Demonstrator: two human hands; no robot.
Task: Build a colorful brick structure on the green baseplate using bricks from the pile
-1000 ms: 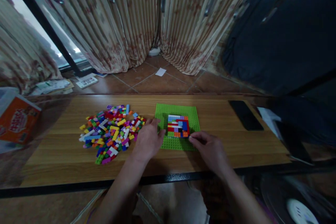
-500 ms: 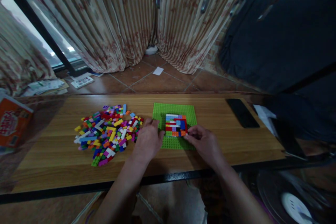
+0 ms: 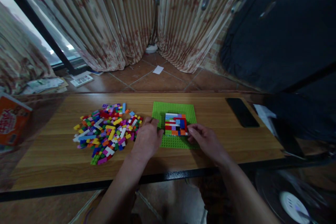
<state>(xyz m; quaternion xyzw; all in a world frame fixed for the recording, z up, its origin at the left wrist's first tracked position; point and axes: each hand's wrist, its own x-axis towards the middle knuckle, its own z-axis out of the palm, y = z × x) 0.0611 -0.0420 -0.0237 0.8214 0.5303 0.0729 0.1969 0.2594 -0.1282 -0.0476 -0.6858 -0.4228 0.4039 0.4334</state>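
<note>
A patchwork of multicoloured toy bricks [image 3: 175, 124] is fixed on a green studded baseplate [image 3: 173, 107] lying on the table. At the left edge of the plate rests my left hand [image 3: 147, 137], fingers curled and thumb towards the bricks; whatever it may hold is hidden. My right hand [image 3: 206, 141] is closed in a pinch at the lower right corner of the patchwork, by a red strip. Anything between those fingertips is too small to make out. Left of my left hand spreads a heap of loose bricks [image 3: 107, 133].
A black phone [image 3: 242, 112] lies on the right of the wooden table [image 3: 210, 112]. Further right are white paper [image 3: 264, 117] and a dark flat object [image 3: 287, 138]. An orange box [image 3: 12, 120] stands at the far left. Striped curtains [image 3: 126, 24] hang beyond the table.
My right hand has shifted slightly up and right, and its fingertips sit by the right edge of the brick patchwork. My left hand has barely moved.
</note>
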